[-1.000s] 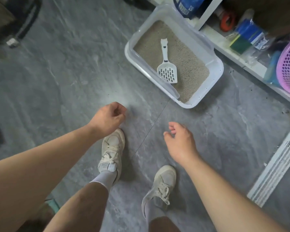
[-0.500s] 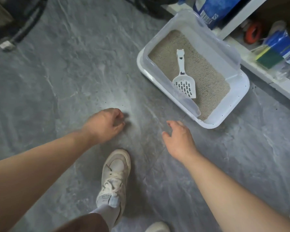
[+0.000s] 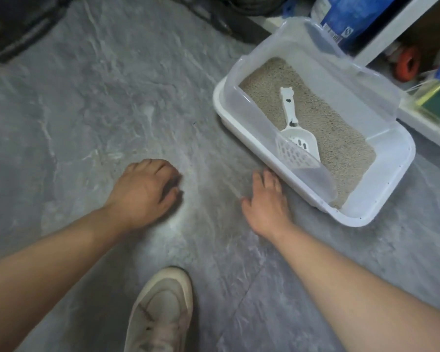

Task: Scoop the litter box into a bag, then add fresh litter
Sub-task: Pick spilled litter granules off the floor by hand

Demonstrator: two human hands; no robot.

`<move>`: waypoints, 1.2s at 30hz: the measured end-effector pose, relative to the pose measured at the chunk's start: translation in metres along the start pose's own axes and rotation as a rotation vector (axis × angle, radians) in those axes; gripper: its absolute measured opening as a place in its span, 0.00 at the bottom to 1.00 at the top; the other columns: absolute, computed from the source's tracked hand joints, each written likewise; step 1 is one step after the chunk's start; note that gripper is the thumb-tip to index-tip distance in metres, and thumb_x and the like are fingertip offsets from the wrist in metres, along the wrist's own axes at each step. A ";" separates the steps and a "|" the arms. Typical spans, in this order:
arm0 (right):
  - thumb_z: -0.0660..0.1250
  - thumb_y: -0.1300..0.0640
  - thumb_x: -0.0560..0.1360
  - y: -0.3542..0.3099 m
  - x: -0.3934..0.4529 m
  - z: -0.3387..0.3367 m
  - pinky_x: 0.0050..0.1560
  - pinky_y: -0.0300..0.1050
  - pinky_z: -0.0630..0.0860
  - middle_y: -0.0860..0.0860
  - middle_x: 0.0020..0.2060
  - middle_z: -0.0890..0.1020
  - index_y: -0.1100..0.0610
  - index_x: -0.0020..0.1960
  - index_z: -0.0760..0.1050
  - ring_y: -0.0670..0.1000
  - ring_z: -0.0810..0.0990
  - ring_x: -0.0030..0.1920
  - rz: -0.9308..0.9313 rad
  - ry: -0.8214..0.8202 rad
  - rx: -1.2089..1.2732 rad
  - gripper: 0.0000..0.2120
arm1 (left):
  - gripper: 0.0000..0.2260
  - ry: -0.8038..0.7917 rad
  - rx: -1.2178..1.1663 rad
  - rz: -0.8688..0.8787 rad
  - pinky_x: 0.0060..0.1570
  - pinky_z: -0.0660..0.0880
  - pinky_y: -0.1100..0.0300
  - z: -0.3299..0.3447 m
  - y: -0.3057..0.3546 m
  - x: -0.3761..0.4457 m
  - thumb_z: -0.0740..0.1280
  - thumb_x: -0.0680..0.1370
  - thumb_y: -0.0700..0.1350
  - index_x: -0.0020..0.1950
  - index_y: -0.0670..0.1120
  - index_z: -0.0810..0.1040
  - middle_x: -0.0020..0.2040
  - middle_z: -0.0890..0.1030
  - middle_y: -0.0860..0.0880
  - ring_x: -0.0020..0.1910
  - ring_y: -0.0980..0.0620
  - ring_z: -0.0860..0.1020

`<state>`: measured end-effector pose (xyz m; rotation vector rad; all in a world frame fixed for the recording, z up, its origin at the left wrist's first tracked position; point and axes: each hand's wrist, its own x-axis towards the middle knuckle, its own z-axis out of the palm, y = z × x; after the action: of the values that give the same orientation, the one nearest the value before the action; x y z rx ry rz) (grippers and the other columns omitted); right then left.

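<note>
A white litter box (image 3: 381, 209) with a clear raised rim sits on the grey floor at the right, filled with beige litter (image 3: 338, 133). A white slotted scoop (image 3: 294, 128) lies on the litter, handle pointing away from me. My right hand (image 3: 267, 204) hovers just left of the box's near corner, fingers apart and empty. My left hand (image 3: 145, 191) is further left over the floor, fingers curled in with nothing visible in them. A blue bag (image 3: 346, 13) stands behind the box.
A white shelf unit (image 3: 391, 29) at the right holds the blue bag, an orange roll (image 3: 408, 64) and packaged sponges (image 3: 437, 95). Dark cables (image 3: 226, 8) lie at the top. My shoe (image 3: 160, 311) is on the grey stone-pattern floor below the hands.
The view has closed in on the litter box and both hands have reached forward and down. My right hand has come near the box's corner.
</note>
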<state>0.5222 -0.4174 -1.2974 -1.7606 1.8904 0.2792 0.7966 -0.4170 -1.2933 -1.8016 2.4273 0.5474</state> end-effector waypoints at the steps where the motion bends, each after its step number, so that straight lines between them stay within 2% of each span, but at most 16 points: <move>1: 0.58 0.49 0.81 -0.004 0.001 0.006 0.77 0.56 0.53 0.57 0.81 0.48 0.56 0.81 0.51 0.57 0.47 0.80 0.013 0.012 -0.012 0.32 | 0.23 0.008 -0.005 0.012 0.59 0.72 0.47 0.004 0.003 -0.005 0.58 0.77 0.60 0.63 0.48 0.77 0.62 0.79 0.48 0.60 0.43 0.77; 5: 0.56 0.49 0.81 -0.009 -0.008 0.018 0.78 0.53 0.47 0.59 0.81 0.45 0.58 0.81 0.51 0.58 0.43 0.80 -0.005 0.019 -0.031 0.32 | 0.24 0.004 -0.007 0.116 0.64 0.71 0.47 0.017 0.019 -0.028 0.60 0.77 0.59 0.68 0.47 0.76 0.67 0.78 0.46 0.66 0.44 0.76; 8: 0.55 0.50 0.81 -0.006 -0.019 0.020 0.79 0.51 0.46 0.57 0.81 0.44 0.58 0.81 0.48 0.56 0.43 0.81 -0.065 -0.024 -0.040 0.32 | 0.26 -0.028 -0.008 0.119 0.68 0.69 0.47 0.025 0.032 -0.039 0.60 0.78 0.59 0.71 0.47 0.74 0.71 0.76 0.46 0.70 0.44 0.74; 11: 0.56 0.53 0.81 -0.007 -0.014 0.018 0.78 0.49 0.47 0.57 0.81 0.47 0.58 0.81 0.50 0.56 0.46 0.81 -0.128 0.032 -0.052 0.31 | 0.28 -0.033 0.030 0.172 0.74 0.64 0.45 0.035 0.043 -0.039 0.62 0.78 0.58 0.75 0.47 0.71 0.75 0.71 0.45 0.76 0.44 0.68; 13: 0.56 0.55 0.80 -0.009 -0.005 0.018 0.78 0.48 0.46 0.57 0.81 0.49 0.59 0.81 0.50 0.57 0.47 0.80 -0.146 0.065 -0.064 0.31 | 0.29 -0.015 0.070 0.217 0.76 0.61 0.44 0.038 0.049 -0.036 0.62 0.78 0.57 0.77 0.47 0.69 0.77 0.69 0.45 0.78 0.43 0.65; 16: 0.56 0.55 0.81 -0.009 -0.002 0.018 0.79 0.49 0.45 0.59 0.81 0.49 0.61 0.81 0.48 0.57 0.47 0.81 -0.164 0.029 -0.066 0.32 | 0.30 -0.004 0.125 0.282 0.78 0.58 0.43 0.040 0.059 -0.032 0.62 0.79 0.57 0.78 0.46 0.67 0.79 0.66 0.44 0.79 0.43 0.62; 20: 0.55 0.58 0.81 -0.002 -0.032 0.028 0.80 0.47 0.46 0.58 0.81 0.50 0.62 0.81 0.50 0.57 0.47 0.81 -0.286 -0.025 -0.099 0.30 | 0.30 0.023 0.127 0.322 0.78 0.58 0.43 0.045 0.070 -0.029 0.61 0.79 0.57 0.79 0.44 0.66 0.79 0.66 0.42 0.79 0.42 0.62; 22: 0.54 0.59 0.81 0.008 -0.042 0.032 0.79 0.46 0.46 0.58 0.80 0.54 0.62 0.80 0.54 0.57 0.51 0.80 -0.336 -0.010 -0.069 0.28 | 0.30 0.061 0.132 0.349 0.78 0.60 0.43 0.048 0.074 -0.026 0.61 0.79 0.57 0.78 0.43 0.68 0.78 0.68 0.41 0.78 0.41 0.65; 25: 0.54 0.60 0.79 0.021 -0.045 0.028 0.78 0.43 0.47 0.60 0.78 0.61 0.63 0.78 0.60 0.58 0.58 0.78 -0.257 0.085 0.017 0.27 | 0.30 0.106 0.149 0.390 0.77 0.61 0.43 0.048 0.079 -0.021 0.62 0.78 0.56 0.77 0.42 0.69 0.77 0.69 0.40 0.77 0.40 0.66; 27: 0.56 0.61 0.80 0.027 -0.043 0.022 0.75 0.39 0.43 0.59 0.79 0.58 0.63 0.79 0.57 0.57 0.55 0.79 -0.186 0.081 0.030 0.27 | 0.30 0.118 0.158 0.417 0.76 0.62 0.42 0.049 0.082 -0.017 0.64 0.78 0.55 0.77 0.42 0.69 0.77 0.69 0.39 0.77 0.40 0.66; 32: 0.55 0.63 0.80 0.026 -0.044 0.022 0.78 0.43 0.44 0.58 0.80 0.53 0.62 0.80 0.53 0.56 0.51 0.80 -0.202 0.020 -0.032 0.30 | 0.30 0.074 0.158 0.421 0.77 0.61 0.42 0.057 0.083 -0.016 0.62 0.79 0.56 0.78 0.42 0.67 0.78 0.67 0.41 0.78 0.41 0.65; 34: 0.56 0.63 0.79 0.025 -0.050 0.024 0.78 0.43 0.46 0.58 0.80 0.57 0.62 0.79 0.55 0.56 0.54 0.79 -0.247 0.004 -0.025 0.29 | 0.29 0.080 0.087 0.382 0.77 0.62 0.43 0.056 0.082 -0.018 0.59 0.79 0.56 0.77 0.43 0.69 0.78 0.69 0.41 0.77 0.41 0.66; 36: 0.57 0.65 0.78 0.026 -0.056 0.022 0.77 0.43 0.52 0.58 0.77 0.64 0.62 0.77 0.61 0.58 0.61 0.76 -0.274 0.006 0.037 0.27 | 0.27 0.114 -0.075 0.348 0.74 0.66 0.45 0.050 0.081 -0.021 0.59 0.78 0.55 0.73 0.43 0.73 0.74 0.73 0.42 0.75 0.42 0.70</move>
<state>0.5027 -0.3548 -1.2925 -1.9679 1.6211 0.1360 0.7194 -0.3616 -1.3148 -1.4751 2.8578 0.5803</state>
